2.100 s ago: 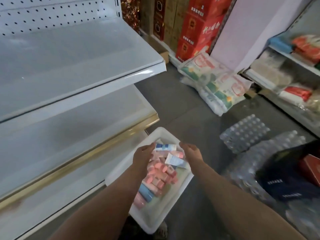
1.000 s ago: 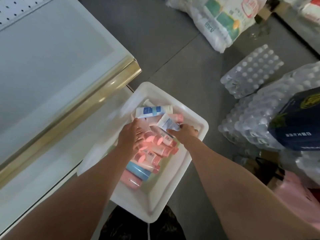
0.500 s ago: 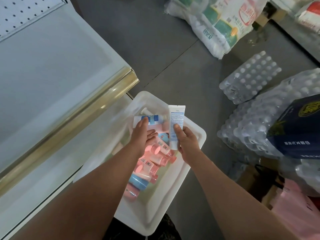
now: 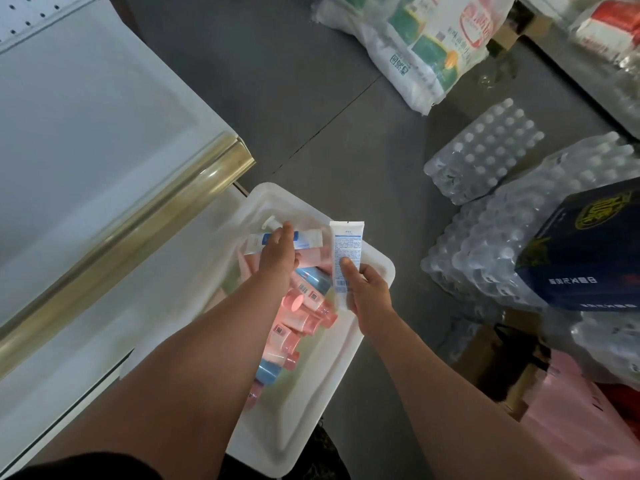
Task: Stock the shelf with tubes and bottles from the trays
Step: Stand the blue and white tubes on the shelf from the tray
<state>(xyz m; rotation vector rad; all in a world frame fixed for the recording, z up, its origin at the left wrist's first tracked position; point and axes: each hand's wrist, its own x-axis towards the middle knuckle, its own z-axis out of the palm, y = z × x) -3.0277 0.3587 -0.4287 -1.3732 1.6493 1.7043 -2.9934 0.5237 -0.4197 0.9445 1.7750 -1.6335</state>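
Note:
A white tray (image 4: 304, 424) sits on the floor beside the shelf and holds several pink and blue tubes (image 4: 304, 306). My right hand (image 4: 367, 296) grips a white tube (image 4: 345, 247) upright above the tray's right side, thumb on its printed face. My left hand (image 4: 278, 258) reaches into the far end of the tray, its fingers on a white tube with a blue label (image 4: 308, 237) lying crosswise; whether it grips that tube is hidden. A white pump top (image 4: 270, 221) pokes out behind it.
The white shelf (image 4: 86, 133) with a gold front strip (image 4: 138, 237) stands to the left, its boards bare. On the grey floor to the right lie shrink-wrapped bottle packs (image 4: 485, 154), a dark blue box (image 4: 588, 247) and white sacks (image 4: 426, 46).
My right hand lifted the white tube out of the tray and now holds it upright. My left hand slid from the pink tubes to the far white tube. The view tilted down toward the tray.

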